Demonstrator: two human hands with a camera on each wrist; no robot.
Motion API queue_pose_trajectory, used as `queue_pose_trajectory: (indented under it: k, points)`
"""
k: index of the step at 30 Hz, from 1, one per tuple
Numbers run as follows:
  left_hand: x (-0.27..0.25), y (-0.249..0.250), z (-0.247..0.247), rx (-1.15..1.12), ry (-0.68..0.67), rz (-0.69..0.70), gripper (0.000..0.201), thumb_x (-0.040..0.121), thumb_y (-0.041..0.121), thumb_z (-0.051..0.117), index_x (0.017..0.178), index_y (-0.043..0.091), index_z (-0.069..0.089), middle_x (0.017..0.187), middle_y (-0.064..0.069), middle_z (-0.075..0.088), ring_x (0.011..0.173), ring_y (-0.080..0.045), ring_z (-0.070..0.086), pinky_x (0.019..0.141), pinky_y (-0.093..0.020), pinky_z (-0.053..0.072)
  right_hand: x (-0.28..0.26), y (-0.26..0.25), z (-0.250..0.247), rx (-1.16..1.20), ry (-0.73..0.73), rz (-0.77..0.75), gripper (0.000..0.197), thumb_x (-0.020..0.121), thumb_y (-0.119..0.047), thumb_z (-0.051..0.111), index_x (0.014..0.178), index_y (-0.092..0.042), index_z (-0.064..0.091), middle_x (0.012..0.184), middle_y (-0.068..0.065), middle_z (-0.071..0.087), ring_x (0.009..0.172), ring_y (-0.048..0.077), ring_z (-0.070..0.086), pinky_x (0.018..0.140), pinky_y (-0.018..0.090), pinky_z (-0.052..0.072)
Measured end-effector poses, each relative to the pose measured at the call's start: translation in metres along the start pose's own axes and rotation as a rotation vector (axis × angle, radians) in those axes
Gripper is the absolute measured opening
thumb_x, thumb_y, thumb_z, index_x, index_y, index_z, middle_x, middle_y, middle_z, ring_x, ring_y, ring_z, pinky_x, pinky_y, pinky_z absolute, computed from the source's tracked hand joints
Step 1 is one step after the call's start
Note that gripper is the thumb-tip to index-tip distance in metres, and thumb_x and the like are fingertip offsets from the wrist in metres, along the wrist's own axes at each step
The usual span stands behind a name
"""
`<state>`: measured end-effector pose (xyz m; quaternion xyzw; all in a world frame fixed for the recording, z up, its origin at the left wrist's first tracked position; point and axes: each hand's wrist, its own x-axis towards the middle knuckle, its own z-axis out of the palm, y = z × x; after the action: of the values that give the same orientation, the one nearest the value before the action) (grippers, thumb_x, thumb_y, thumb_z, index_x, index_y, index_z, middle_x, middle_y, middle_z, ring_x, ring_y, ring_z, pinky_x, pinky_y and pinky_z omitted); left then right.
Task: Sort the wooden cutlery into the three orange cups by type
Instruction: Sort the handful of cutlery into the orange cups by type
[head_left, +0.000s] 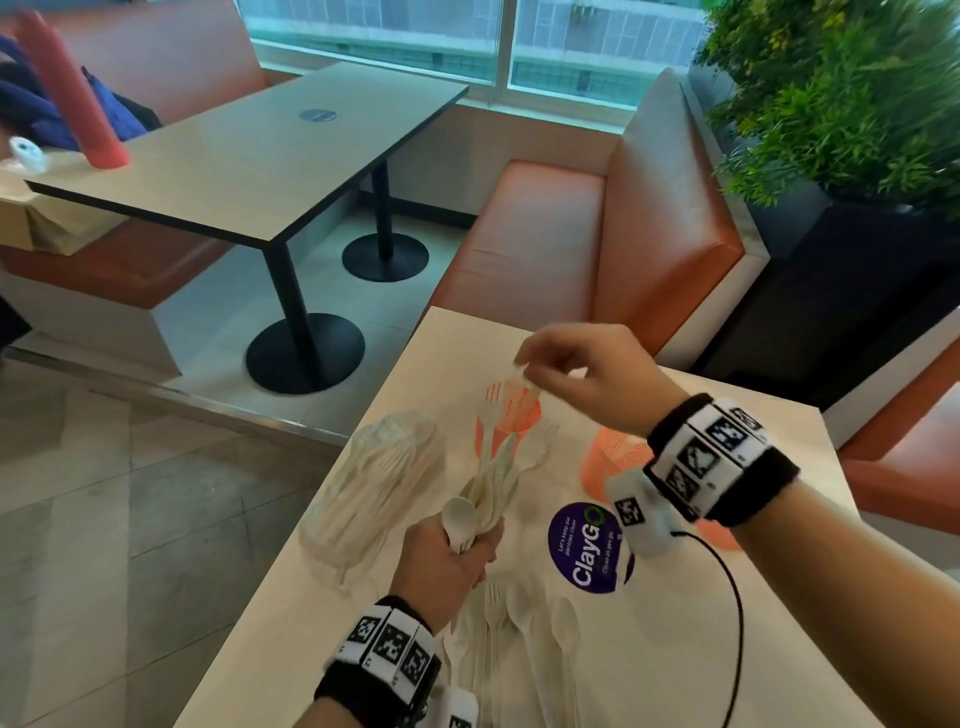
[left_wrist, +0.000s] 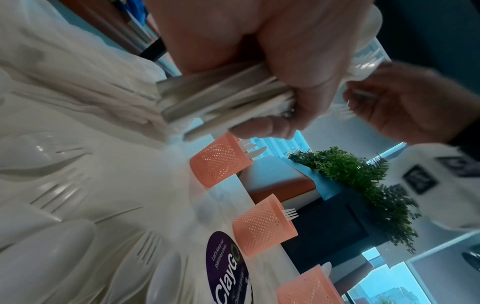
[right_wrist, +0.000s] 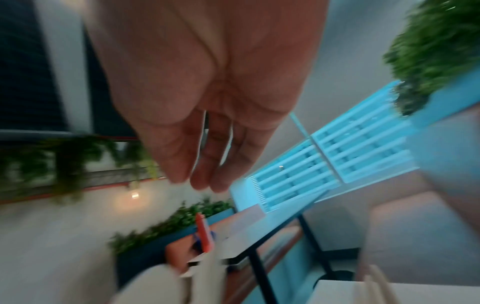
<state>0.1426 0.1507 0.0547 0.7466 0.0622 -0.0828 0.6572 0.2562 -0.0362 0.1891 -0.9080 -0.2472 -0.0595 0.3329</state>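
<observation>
My left hand (head_left: 457, 551) grips a bundle of pale cutlery (head_left: 493, 478), forks and spoons fanned upward over the table's middle; the same bundle of cutlery (left_wrist: 221, 102) fills the left wrist view. My right hand (head_left: 524, 364) pinches one pale fork (left_wrist: 344, 111) just above the far orange cup (head_left: 511, 415). The middle orange cup (head_left: 613, 462) is partly hidden by my right wrist, and only an edge of the near orange cup (head_left: 722, 535) shows. All three mesh cups (left_wrist: 218, 162) (left_wrist: 262, 226) (left_wrist: 309, 288) stand in a row, each with cutlery tips poking out.
Loose forks and spoons (head_left: 524, 618) lie on the pale table (head_left: 675, 649) near me. A clear bag of cutlery (head_left: 379, 483) lies at the table's left edge. A purple round sticker (head_left: 587, 545) marks the middle. An orange bench (head_left: 597, 249) stands beyond.
</observation>
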Motion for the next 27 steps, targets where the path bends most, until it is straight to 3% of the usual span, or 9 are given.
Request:
queue_pose_trajectory:
  k: [3,5,8,10,12,15,18,23,27]
  points:
    - [-0.005,0.004,0.003,0.032,-0.013,0.031,0.024,0.083,0.02,0.074,0.067,0.005,0.066,0.051,0.002,0.063,0.045,-0.01,0.055,0.048,-0.021,0.048,-0.019,-0.023,-0.004,-0.079,-0.093,-0.144,0.016,0.09,-0.018,0.068,0.104,-0.019,0.073,0.102,-0.004,0.07,0.093,0.012,0.063,0.081,0.02,0.049]
    - [-0.01,0.007,0.004,0.054,-0.024,0.055,0.025,0.082,0.02,0.075,0.066,0.004,0.065,0.053,0.0,0.063,0.045,-0.009,0.055,0.048,-0.021,0.047,-0.022,-0.021,-0.01,-0.087,-0.05,-0.058,0.024,0.095,-0.022,0.063,0.119,-0.022,0.067,0.119,-0.007,0.066,0.107,0.007,0.059,0.091,0.021,0.045]
    - [-0.016,0.011,0.007,0.042,-0.038,0.066,0.026,0.082,0.02,0.075,0.072,-0.002,0.065,0.06,-0.015,0.064,0.046,-0.009,0.053,0.049,-0.023,0.048,-0.028,-0.019,-0.008,0.005,-0.215,0.117,0.033,0.102,-0.03,0.051,0.132,-0.023,0.06,0.136,-0.01,0.059,0.118,0.006,0.057,0.105,0.031,0.044]
    - [-0.019,0.014,0.008,0.035,-0.039,0.067,0.027,0.082,0.021,0.074,0.074,-0.003,0.065,0.062,-0.018,0.063,0.046,-0.01,0.052,0.049,-0.023,0.048,-0.035,-0.017,0.001,0.058,-0.194,0.132,0.029,0.103,-0.027,0.049,0.126,-0.021,0.066,0.134,-0.007,0.062,0.115,0.008,0.062,0.105,0.038,0.046]
    - [-0.022,0.017,0.009,0.033,-0.042,0.059,0.023,0.082,0.019,0.074,0.074,0.0,0.065,0.059,-0.012,0.062,0.045,-0.009,0.052,0.049,-0.021,0.047,-0.042,-0.019,0.004,0.098,-0.094,0.144,0.026,0.102,-0.027,0.05,0.12,-0.023,0.068,0.12,-0.008,0.07,0.105,0.007,0.066,0.1,0.041,0.049]
    - [-0.026,0.023,0.01,0.026,-0.042,0.066,0.012,0.081,0.014,0.074,0.073,0.011,0.066,0.059,-0.003,0.063,0.046,-0.007,0.054,0.049,-0.017,0.046,-0.052,-0.022,0.005,0.172,-0.062,0.18,0.025,0.103,-0.031,0.049,0.123,-0.027,0.064,0.107,-0.012,0.074,0.105,0.002,0.066,0.1,0.037,0.049]
    - [-0.026,0.027,0.011,0.041,-0.038,0.087,0.016,0.082,0.012,0.073,0.071,0.015,0.062,0.055,0.002,0.06,0.043,-0.004,0.053,0.047,-0.016,0.044,-0.064,-0.028,0.014,0.17,-0.158,0.167,0.029,0.105,-0.033,0.043,0.127,-0.03,0.061,0.106,-0.014,0.074,0.109,0.003,0.064,0.102,0.034,0.046]
    - [-0.028,0.03,0.016,0.062,-0.063,0.107,0.01,0.083,0.012,0.072,0.08,0.007,0.064,0.053,0.005,0.056,0.042,-0.004,0.051,0.047,-0.015,0.044,-0.075,-0.031,0.022,0.304,-0.152,0.205,0.049,0.097,-0.052,0.032,0.143,-0.036,0.041,0.139,-0.02,0.054,0.124,-0.013,0.047,0.1,0.01,0.036]
    - [-0.029,0.033,0.021,0.074,-0.074,0.104,0.012,0.083,0.014,0.073,0.077,0.013,0.062,0.055,0.002,0.061,0.044,-0.011,0.056,0.048,-0.024,0.048,-0.082,-0.04,0.033,0.344,-0.313,0.201,0.052,0.099,-0.054,0.028,0.15,-0.041,0.028,0.151,-0.022,0.036,0.133,-0.008,0.037,0.103,0.008,0.026]
